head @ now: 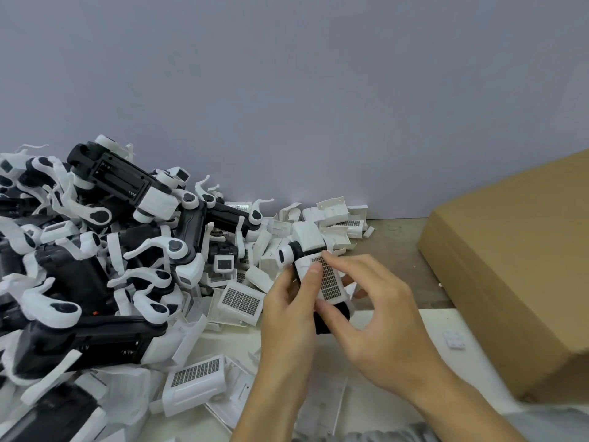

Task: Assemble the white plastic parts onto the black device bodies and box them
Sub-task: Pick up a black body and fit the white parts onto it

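Observation:
Both hands hold one black device body [331,315] above the table, at centre. A white plastic part with a dark grille [330,279] sits on it, with a round white joint at its upper left. My left hand [288,309] grips the body from the left, thumb on the white part. My right hand [374,309] pinches the same piece from the right, fingertips on the grille's top edge and thumb on the lower end. A heap of black device bodies with white limbs [95,250] fills the left side.
Loose white grille covers [196,376] and white shells [331,212] lie scattered around the hands. A brown cardboard box [510,266] stands at the right. A small white piece [454,339] lies near it. A grey wall rises behind the table.

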`<state>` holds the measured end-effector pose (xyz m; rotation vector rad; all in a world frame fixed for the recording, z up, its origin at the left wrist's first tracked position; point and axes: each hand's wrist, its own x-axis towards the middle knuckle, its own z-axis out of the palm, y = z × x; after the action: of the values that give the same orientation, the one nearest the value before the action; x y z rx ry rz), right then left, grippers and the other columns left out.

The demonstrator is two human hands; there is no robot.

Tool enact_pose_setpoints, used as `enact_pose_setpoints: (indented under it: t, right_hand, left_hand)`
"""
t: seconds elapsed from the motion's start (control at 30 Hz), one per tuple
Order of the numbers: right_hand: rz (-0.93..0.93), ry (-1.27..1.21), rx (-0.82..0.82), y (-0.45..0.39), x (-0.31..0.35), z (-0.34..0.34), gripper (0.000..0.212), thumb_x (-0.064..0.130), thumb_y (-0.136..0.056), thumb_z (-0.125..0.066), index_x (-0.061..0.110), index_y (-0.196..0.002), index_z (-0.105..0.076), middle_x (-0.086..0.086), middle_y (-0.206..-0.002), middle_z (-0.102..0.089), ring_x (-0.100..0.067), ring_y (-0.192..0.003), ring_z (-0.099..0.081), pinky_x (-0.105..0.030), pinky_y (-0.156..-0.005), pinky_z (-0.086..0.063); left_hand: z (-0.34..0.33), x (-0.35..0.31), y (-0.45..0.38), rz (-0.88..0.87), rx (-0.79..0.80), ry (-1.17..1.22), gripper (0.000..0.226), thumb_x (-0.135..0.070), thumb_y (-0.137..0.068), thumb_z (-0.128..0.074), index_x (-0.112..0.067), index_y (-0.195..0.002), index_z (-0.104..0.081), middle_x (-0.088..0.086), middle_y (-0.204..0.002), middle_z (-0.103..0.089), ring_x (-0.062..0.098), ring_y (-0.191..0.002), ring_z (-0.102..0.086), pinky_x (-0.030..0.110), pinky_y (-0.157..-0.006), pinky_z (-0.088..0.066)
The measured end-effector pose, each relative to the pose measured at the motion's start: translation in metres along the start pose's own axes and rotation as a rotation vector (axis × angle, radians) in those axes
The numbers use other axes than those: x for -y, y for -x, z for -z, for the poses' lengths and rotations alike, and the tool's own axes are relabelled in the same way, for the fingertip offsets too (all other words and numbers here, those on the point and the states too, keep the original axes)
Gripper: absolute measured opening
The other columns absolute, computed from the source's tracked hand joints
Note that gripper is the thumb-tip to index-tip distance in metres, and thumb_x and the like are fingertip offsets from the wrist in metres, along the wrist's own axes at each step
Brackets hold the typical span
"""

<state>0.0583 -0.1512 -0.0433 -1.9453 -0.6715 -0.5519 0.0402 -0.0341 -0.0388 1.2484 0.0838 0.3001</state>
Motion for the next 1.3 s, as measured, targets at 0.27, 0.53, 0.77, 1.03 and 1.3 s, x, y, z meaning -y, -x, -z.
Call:
enact_pose_setpoints:
  t: [0.27, 0.53, 0.77, 1.03, 1.3]
  right_hand:
    - [-0.467, -0.658, -0.042, -0.0053, -0.0081, 0.0035, 0.036, 0.040, -0.086, -0.061, 0.013, -0.107, -0.072, -0.003, -0.100, -0.077, -0.021, -0.098, -0.073, -0.036, -0.086, -0.058]
    - [-0.499, -0.738, 0.006, -0.0062, -0.0092, 0.0050, 0.037, 0.041, -0.086, -0.061, 0.015, -0.105, -0.078, -0.009, -0.102, -0.078, -0.026, -0.100, -0.074, -0.045, -0.091, -0.056]
    - [-0.478, -0.565, -0.062, -0.0064, -0.0067, -0.0001, 0.016, 0.024, -0.093, -0.063, 0.012, -0.096, -0.073, -0.002, -0.086, -0.077, -0.012, -0.080, -0.073, -0.018, -0.065, -0.054]
    - [-0.493, -0.674, 0.009, -0.0055, -0.0044, -0.0004, 0.038, 0.042, -0.086, -0.058, 0.013, -0.103, -0.077, -0.002, -0.095, -0.079, -0.015, -0.091, -0.075, -0.022, -0.077, -0.058]
    - [-0.509, -0.545, 0.021, -0.0056, -0.0064, -0.0007, 0.024, 0.022, -0.100, -0.055, 0.015, -0.100, -0.078, 0.000, -0.091, -0.079, -0.014, -0.089, -0.074, -0.026, -0.080, -0.058]
  left_hand:
    - [-0.0043, -0.0035, 0.0048, -0.066, 0.076, -0.001, 0.041, -0.037, -0.076, -0.064, -0.019, -0.113, -0.070, -0.002, -0.100, -0.078, 0.008, -0.089, -0.074, 0.014, -0.065, -0.054]
    - [-0.0031, -0.0051, 0.0044, -0.101, 0.111, -0.086, 0.027, -0.037, -0.089, -0.070, -0.020, -0.109, -0.076, 0.008, -0.098, -0.077, 0.017, -0.088, -0.074, 0.020, -0.065, -0.056]
    - [-0.0023, -0.0002, 0.0008, -0.154, -0.012, -0.259, 0.024, -0.015, -0.099, -0.059, -0.019, -0.089, -0.080, 0.008, -0.086, -0.076, 0.016, -0.079, -0.072, 0.020, -0.066, -0.054]
    - [-0.0044, 0.0003, 0.0010, -0.102, -0.052, -0.166, 0.028, -0.037, -0.092, -0.061, -0.016, -0.088, -0.080, 0.007, -0.085, -0.078, 0.027, -0.086, -0.074, 0.025, -0.068, -0.059]
    - [-0.0049, -0.0003, 0.0003, -0.019, -0.017, -0.123, 0.020, -0.023, -0.097, -0.061, -0.013, -0.102, -0.078, 0.010, -0.097, -0.078, 0.030, -0.098, -0.073, 0.049, -0.096, -0.056]
